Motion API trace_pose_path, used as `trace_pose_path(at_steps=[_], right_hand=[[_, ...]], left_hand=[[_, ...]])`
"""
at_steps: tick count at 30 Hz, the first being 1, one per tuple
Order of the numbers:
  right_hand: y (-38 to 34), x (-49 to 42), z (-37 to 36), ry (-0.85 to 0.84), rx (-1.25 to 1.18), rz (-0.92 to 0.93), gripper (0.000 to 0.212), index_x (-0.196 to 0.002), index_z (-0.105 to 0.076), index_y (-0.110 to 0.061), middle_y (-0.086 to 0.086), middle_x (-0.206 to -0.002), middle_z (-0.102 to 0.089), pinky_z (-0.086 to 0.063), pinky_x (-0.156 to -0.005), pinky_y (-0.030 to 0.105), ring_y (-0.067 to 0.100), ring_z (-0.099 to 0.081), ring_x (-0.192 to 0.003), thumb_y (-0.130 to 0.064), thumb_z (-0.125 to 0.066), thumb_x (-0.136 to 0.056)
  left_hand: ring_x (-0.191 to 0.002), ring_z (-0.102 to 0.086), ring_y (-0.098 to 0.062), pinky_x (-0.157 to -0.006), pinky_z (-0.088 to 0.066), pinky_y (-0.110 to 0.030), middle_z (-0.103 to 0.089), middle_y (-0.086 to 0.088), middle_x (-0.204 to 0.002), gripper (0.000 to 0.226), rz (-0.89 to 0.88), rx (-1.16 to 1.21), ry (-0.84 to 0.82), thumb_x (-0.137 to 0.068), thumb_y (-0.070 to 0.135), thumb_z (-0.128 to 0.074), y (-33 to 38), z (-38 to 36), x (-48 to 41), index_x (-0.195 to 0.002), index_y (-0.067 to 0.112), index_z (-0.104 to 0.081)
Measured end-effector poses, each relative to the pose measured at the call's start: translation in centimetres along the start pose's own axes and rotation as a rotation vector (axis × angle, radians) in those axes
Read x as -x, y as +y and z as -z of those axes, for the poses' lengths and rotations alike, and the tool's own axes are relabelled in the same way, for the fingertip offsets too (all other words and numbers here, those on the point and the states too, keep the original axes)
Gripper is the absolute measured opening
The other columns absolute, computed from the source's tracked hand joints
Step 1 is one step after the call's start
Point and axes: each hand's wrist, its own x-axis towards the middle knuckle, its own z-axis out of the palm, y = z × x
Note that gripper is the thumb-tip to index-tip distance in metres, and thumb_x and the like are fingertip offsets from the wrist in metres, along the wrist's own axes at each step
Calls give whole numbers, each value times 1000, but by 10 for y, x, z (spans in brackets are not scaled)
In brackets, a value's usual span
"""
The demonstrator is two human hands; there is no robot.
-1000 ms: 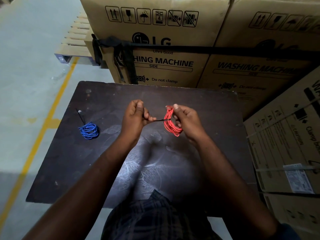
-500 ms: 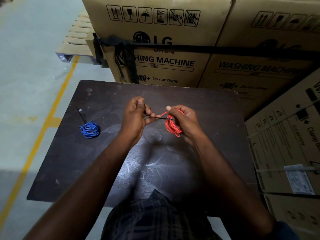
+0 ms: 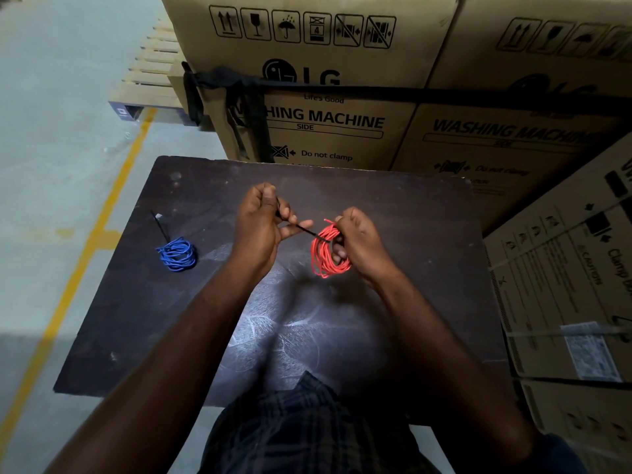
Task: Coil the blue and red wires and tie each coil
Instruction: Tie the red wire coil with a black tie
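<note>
Nearest us, a dark plaid garment [image 3: 307,432] at the bottom edge. Both bare forearms reach forward from it over the dark surface [image 3: 171,336], converging toward its middle.

Left hand [image 3: 260,227]: raised above the surface, fingers curled, thumb and fingertips pinching a black tie [image 3: 306,230]. The tie runs in a straight line rightward and down to the red coil [image 3: 325,258].

Right hand [image 3: 359,241]: back of the hand toward us, fingers curled round the right side of the red coil and gripping it. The coil hangs clear of the surface, just beside the left hand, with one loose red end sticking up at its top.

Blue coil [image 3: 178,253]: lies flat on the surface, well apart to the left of both hands. A second black tie [image 3: 160,225] sticks up and away from it.

Beyond the surface's far edge, a cardboard box [image 3: 393,80] reads "LG", "Life's Good", "WASHING MACHINE", "SIDE", "Do not clamp", with handling pictograms on top, one showing "4". A black strap [image 3: 444,94] crosses it. The neighbour box [image 3: 547,142] repeats "WASHING MACHINE", blurred. A tilted box [image 3: 564,268] at right shows "Clamp"; the rest we cannot read.

Far left: grey floor, a yellow line [image 3: 85,248], a wooden pallet [image 3: 154,77].
</note>
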Motion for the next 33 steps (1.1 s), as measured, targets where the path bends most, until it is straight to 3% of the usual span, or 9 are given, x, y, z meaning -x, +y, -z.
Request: trace_pose_path(at_steps=[5, 11, 15, 18, 23, 29, 33], right_hand=[[-4, 1, -1, -113, 74, 53, 15, -92, -53, -14, -4, -48, -41, -33, -38, 20, 10, -35, -38, -8, -42, -100], [-6, 1, 2, -189, 13, 72, 19, -86, -61, -14, 0, -56, -50, -35, -41, 22, 8, -37, -41, -12, -48, -99], [-9, 1, 1, -154, 52, 49, 20, -81, -63, -12, -4, -52, -55, -32, -38, 19, 6, -39, -37, -10, -50, -98], [-11, 0, 0, -81, 88, 43, 18, -79, -62, -12, -5, -52, -57, -32, -40, 19, 11, -41, -40, -4, -55, -93], [-17, -2, -5, -44, 45, 29, 13, -72, -54, -11, -14, -42, -44, -28, -41, 13, -2, -34, -38, 1, -61, -72], [-14, -5, -4, 16, 103, 54, 26, -67, -49, -18, -10, -51, -47, -34, -44, 17, 1, -38, -43, 2, -66, -72], [-15, -1, -4, -2, -29, -9, 27, -71, -46, -15, 2, -52, -47, -28, -33, 17, 5, -36, -32, 2, -59, -86]], left_hand=[[-57, -50, -11, -69, -59, -41, -43, -2, -66, 19, -18, -6, 10, -107, 21, -33, 5, 3, -4, -95, 15, -45], [-56, -51, -10, -68, -59, -41, -45, -1, -64, 19, -30, 4, 27, -107, 21, -33, 8, 2, -6, -94, 15, -46], [-55, -51, -10, -68, -59, -41, -48, 3, -61, 18, -52, -3, 12, -107, 21, -34, 8, 0, -7, -93, 15, -45], [-55, -51, -11, -67, -59, -41, -47, 1, -62, 18, -78, -6, 14, -107, 21, -34, 8, -4, -6, -92, 16, -45], [-56, -51, -11, -66, -58, -39, -49, 3, -62, 18, -106, -24, 29, -106, 20, -35, 7, -10, -5, -92, 16, -45], [-56, -51, -11, -69, -58, -41, -49, 2, -62, 19, -129, -31, 31, -106, 19, -35, 9, -12, -4, -92, 16, -46], [-56, -51, -11, -68, -58, -39, -49, 3, -62, 19, -146, -28, 21, -106, 19, -35, 13, -13, -3, -90, 15, -45]])
